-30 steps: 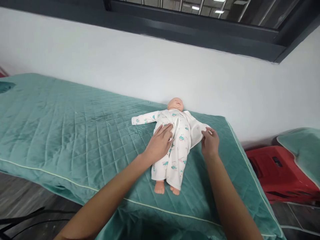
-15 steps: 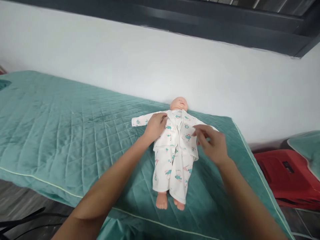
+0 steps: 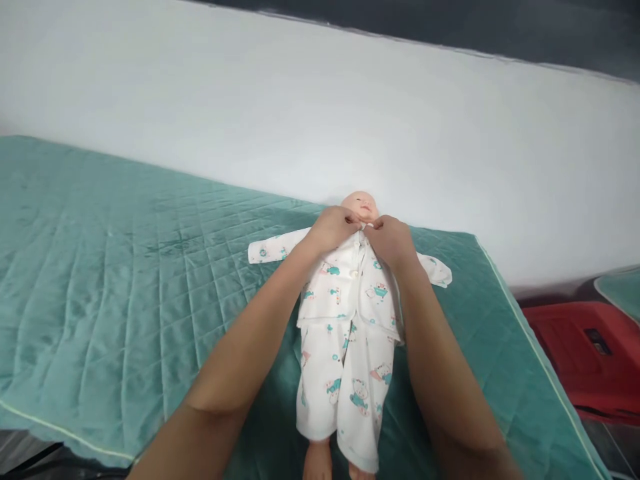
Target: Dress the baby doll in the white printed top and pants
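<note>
A baby doll (image 3: 361,204) lies on its back on a green quilted bed, head toward the wall and bare feet toward me. It wears a white printed jacket (image 3: 333,297) and matching trousers (image 3: 320,387), its sleeves spread to both sides. Just under the doll's chin, my left hand (image 3: 336,228) pinches the jacket's collar edge. Close beside it, my right hand (image 3: 393,239) pinches the opposite collar edge. The two front edges meet at the neck, and a button shows lower on the chest. My fingers partly hide the collar.
The green quilted cover (image 3: 150,280) stretches far to the left. A white wall (image 3: 225,113) rises behind the bed. Past the bed's right edge stands a red plastic object (image 3: 575,347), with green fabric (image 3: 620,293) near it.
Both hands have moved up from the chest to the collar and come together there. The jacket fronts are now drawn together at the neck. My view has tilted down and closer.
</note>
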A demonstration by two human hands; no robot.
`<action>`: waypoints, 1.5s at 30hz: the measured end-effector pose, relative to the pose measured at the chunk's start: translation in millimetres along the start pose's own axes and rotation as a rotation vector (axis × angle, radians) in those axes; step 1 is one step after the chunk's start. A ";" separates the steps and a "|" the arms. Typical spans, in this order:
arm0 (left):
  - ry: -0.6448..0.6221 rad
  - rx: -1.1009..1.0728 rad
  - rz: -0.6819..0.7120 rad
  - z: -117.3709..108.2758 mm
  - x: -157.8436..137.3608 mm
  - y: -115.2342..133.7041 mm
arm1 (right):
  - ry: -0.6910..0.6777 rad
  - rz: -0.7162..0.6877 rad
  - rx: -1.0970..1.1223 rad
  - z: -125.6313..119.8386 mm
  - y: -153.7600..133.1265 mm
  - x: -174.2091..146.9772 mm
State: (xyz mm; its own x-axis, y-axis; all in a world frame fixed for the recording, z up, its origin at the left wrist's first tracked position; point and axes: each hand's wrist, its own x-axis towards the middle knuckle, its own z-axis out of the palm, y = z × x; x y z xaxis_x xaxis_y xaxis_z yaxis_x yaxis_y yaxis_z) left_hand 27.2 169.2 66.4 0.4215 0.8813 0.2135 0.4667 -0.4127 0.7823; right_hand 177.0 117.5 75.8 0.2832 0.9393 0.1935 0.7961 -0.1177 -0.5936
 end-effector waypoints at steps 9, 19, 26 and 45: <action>0.165 -0.188 -0.058 13.5 3.1 13.5 | 0.086 0.073 0.664 12.4 11.8 -6.0; 0.094 -0.192 -0.039 10.6 -6.8 8.3 | -0.098 0.037 0.838 17.6 25.7 -6.7; 0.023 -0.280 -0.087 11.2 -6.8 9.2 | -0.202 -0.003 0.667 9.1 18.4 -7.9; -0.019 -0.212 0.007 -6.1 -33.7 2.0 | -0.057 -0.021 0.216 -12.4 -6.1 -52.1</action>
State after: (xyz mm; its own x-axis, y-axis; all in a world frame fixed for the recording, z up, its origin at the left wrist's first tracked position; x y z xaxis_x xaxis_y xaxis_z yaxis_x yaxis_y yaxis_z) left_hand 9.1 140.0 64.3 0.4393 0.8735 0.2099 0.2904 -0.3592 0.8869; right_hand 164.1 65.3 79.0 0.2318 0.9584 0.1668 0.6664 -0.0316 -0.7449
